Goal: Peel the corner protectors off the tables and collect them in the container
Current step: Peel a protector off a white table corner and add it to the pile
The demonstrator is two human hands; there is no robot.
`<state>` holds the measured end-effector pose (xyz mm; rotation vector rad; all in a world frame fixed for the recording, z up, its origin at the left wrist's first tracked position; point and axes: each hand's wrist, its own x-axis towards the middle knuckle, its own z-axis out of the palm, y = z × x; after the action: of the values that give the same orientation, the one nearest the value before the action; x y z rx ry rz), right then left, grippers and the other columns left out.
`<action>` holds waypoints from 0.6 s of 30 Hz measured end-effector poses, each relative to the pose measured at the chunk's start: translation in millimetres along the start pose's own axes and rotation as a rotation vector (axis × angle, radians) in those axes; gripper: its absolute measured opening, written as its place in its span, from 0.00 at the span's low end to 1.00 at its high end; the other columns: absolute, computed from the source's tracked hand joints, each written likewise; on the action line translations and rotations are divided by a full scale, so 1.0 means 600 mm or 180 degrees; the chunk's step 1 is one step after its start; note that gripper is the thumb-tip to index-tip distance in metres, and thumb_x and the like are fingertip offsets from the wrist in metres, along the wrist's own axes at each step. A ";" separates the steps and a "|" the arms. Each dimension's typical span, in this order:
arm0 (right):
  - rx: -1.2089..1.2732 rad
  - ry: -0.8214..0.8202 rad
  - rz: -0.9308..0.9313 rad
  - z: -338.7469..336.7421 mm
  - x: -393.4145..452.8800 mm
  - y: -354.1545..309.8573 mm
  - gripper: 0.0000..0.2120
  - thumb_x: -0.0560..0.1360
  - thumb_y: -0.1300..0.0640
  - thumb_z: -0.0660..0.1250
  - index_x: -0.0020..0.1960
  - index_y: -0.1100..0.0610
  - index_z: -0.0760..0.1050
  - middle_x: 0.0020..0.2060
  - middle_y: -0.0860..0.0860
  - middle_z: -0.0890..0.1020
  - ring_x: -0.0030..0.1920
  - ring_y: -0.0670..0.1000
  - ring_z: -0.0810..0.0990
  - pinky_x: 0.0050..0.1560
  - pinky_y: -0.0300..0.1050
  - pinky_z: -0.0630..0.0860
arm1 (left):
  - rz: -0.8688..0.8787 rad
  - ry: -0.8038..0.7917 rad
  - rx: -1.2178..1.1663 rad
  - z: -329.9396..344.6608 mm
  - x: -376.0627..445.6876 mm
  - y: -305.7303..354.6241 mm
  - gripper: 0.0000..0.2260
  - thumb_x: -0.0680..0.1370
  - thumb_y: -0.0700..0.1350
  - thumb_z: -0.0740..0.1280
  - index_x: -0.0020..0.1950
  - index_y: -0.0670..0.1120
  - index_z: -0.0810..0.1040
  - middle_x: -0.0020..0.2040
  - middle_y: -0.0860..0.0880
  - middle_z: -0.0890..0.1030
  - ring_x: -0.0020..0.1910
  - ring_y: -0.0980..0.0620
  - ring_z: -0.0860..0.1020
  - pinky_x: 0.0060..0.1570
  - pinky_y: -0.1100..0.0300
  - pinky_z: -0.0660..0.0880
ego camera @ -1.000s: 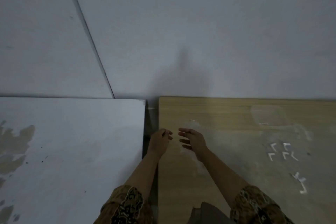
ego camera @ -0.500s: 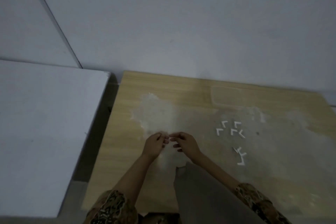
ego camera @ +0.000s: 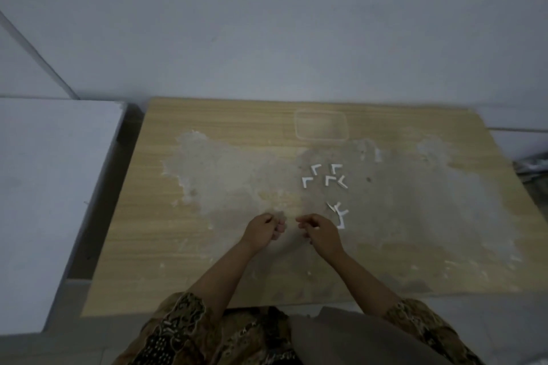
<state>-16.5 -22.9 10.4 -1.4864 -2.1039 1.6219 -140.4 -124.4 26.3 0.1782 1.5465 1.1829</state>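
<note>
Fingers (ego camera: 301, 224) of both your hands curl loosely; whether they pinch anything, I cannot tell. You have come from the surface's corner to its middle, beside the peeled protectors (ego camera: 324, 176); the container (ego camera: 321, 125) waits beyond.

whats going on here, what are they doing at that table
A person stands at a worn wooden table, both hands curled close together above it: left hand, right hand. Whether they pinch anything is too small to tell. White L-shaped corner protectors lie loose on the table beside the right hand. The clear container behind them looks empty.
</note>
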 end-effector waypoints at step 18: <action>-0.2858 0.0318 -0.0745 -0.036 0.168 -0.059 0.21 0.80 0.55 0.58 0.73 0.50 0.67 0.61 0.58 0.74 0.63 0.60 0.71 0.60 0.51 0.71 | -0.0304 0.0272 0.0507 0.006 0.052 0.058 0.15 0.83 0.43 0.54 0.59 0.38 0.77 0.42 0.47 0.78 0.32 0.53 0.72 0.32 0.63 0.65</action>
<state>-78.4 66.8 1.7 -1.3343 -2.9679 0.4866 -165.0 -84.9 31.8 0.1588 1.7066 1.0039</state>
